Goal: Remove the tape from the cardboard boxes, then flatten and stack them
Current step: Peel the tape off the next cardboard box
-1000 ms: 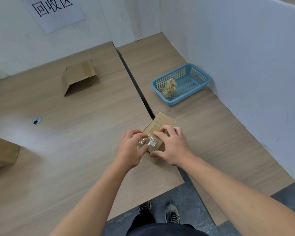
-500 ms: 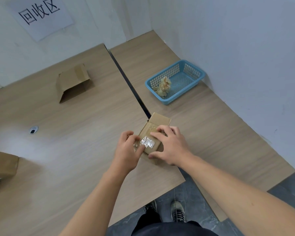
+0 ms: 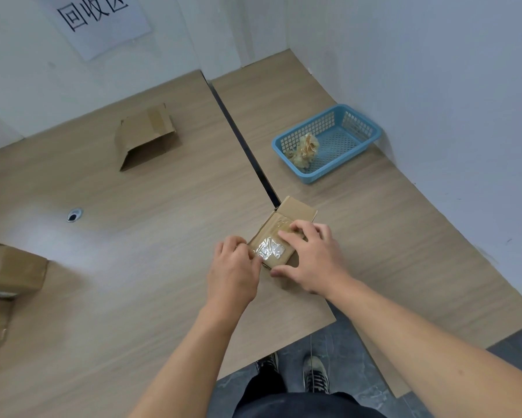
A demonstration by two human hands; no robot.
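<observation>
A small cardboard box (image 3: 295, 208) lies near the table's front edge, over the gap between the two tabletops. Shiny clear tape (image 3: 270, 250) covers its top. My left hand (image 3: 232, 273) is at the box's left edge, fingers curled, pinching at the tape's end. My right hand (image 3: 312, 256) lies over the box's right side, fingers spread on top and thumb against the near side, holding it down. The far flap of the box stands open.
A flattened box (image 3: 146, 135) lies at the back left. More cardboard boxes (image 3: 9, 268) sit at the left edge. A blue basket (image 3: 359, 146) holding crumpled tape (image 3: 305, 149) stands at the right by the wall. A cable hole (image 3: 74, 215) is in the left tabletop.
The tape on the box top lies flatter and more spread than a second ago. My left hand has shifted slightly left to the box's edge. The camera view has drifted.
</observation>
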